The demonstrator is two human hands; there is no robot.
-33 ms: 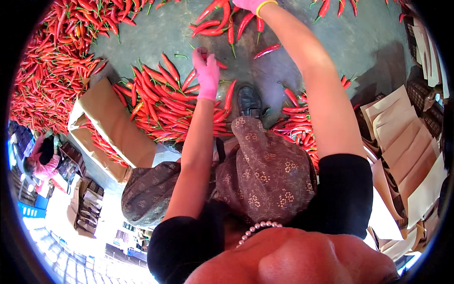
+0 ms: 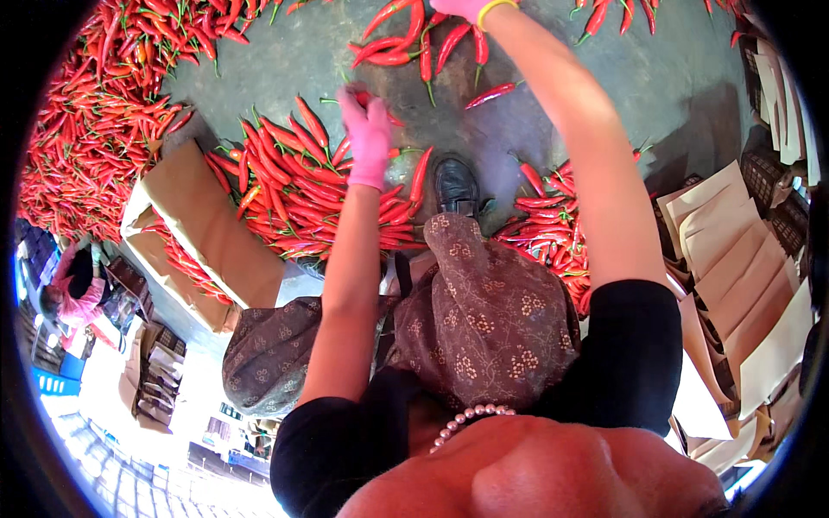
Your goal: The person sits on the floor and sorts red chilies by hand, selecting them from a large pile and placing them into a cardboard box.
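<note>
My left hand (image 2: 369, 145), in a pink glove, is closed over a red chili pepper (image 2: 363, 97) just above the floor. Below it spreads a heap of red chilies (image 2: 298, 194), beside my dark shoe (image 2: 456, 185). My right hand (image 2: 464, 8), also pink-gloved with a yellow band at the wrist, reaches to the top edge. Its fingers are cut off there, close to a loose group of chilies (image 2: 427, 59). A single chili (image 2: 491, 95) lies apart on the floor below that group. Another small heap of chilies (image 2: 546, 226) sits partly behind my right forearm.
A large chili pile (image 2: 86, 147) covers the far left. An opened brown paper-lined box (image 2: 216, 229) with chilies inside stands at my left. On the right are crates lined with brown paper (image 2: 734, 268). Another person (image 2: 78, 293) in pink works at the left edge.
My left hand has shifted slightly left, with the fingers angled further left. My right forearm has moved a little to the right. The chili heaps look the same.
</note>
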